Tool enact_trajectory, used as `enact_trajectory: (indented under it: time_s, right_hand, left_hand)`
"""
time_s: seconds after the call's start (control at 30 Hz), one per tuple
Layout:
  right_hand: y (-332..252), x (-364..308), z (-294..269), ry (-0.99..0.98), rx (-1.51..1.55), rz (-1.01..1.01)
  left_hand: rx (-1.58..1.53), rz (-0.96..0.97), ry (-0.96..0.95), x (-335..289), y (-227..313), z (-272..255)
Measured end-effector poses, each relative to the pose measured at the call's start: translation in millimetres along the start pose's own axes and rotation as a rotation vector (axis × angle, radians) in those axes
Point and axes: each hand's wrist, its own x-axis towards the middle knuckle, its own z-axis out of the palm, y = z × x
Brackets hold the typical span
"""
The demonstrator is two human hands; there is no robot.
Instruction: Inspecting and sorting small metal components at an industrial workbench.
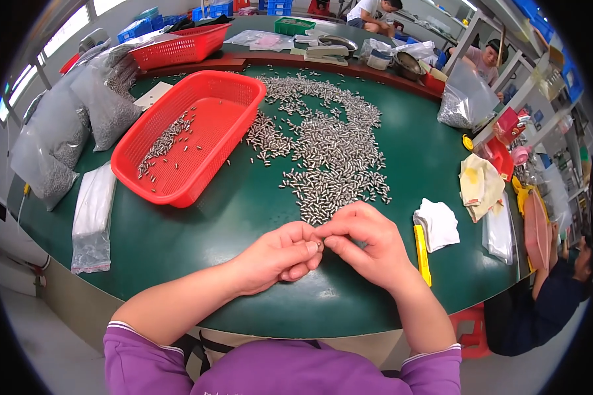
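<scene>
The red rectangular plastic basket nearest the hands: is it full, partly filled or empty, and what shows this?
The basket is partly filled: small silvery metal pieces lie mainly toward its left, leaving most of it bare.

Nothing I can properly read from my end. Only lettering I get: a scrap of white lettering (pixel 224 394) on the purple shirt (pixel 290 368), just off the near edge of the green surface (pixel 349 306) (frame rim slices it). Reddish marks on the clear bag (pixel 91 253) by the surface's left edge, can't tell if print.
</scene>
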Motion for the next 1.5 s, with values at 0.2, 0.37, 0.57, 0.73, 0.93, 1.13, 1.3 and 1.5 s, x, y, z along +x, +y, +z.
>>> enact_trajectory:
  time_s: [0.2,0.37,0.57,0.73,0.93,1.13,1.3,1.5]
  right_hand:
    - [0.5,2.1,-2.2,0.194,-0.151,0.036]
    - [0.6,2.9,-0.4,0.208,-0.167,0.026]
    - [0.9,3.7,-0.7,0.212,-0.181,0.017]
    - [0.7,2.8,-0.7,0.204,-0.183,0.021]
    - [1.9,3.2,-1.1,0.222,-0.205,0.007]
    - [-0.1,2.5,0.2,0.201,-0.192,0.033]
    - [0.3,1.2,-0.1,0.157,-0.185,0.015]
    - [-3.4,0.4,3.2,0.071,-0.153,-0.084]
  left_hand:
    - [-0.049,0.043,-0.026,-0.5,-0.2,0.7]
    - [-0.075,0.045,-0.027,-0.8,-0.6,-0.6]
    - [-0.122,0.036,-0.060,-1.0,-0.6,-1.9]
    - [-0.138,0.031,-0.069,-1.2,-0.7,-2.2]
    - [-0.143,0.038,-0.054,-1.0,-1.0,-1.5]
    - [-0.158,0.068,-0.068,-0.9,-1.3,-0.4]
    - [-0.130,0.068,-0.037,-1.0,0.3,1.0]
    - [-0.100,0.081,-0.013,-0.9,-0.4,-1.0]
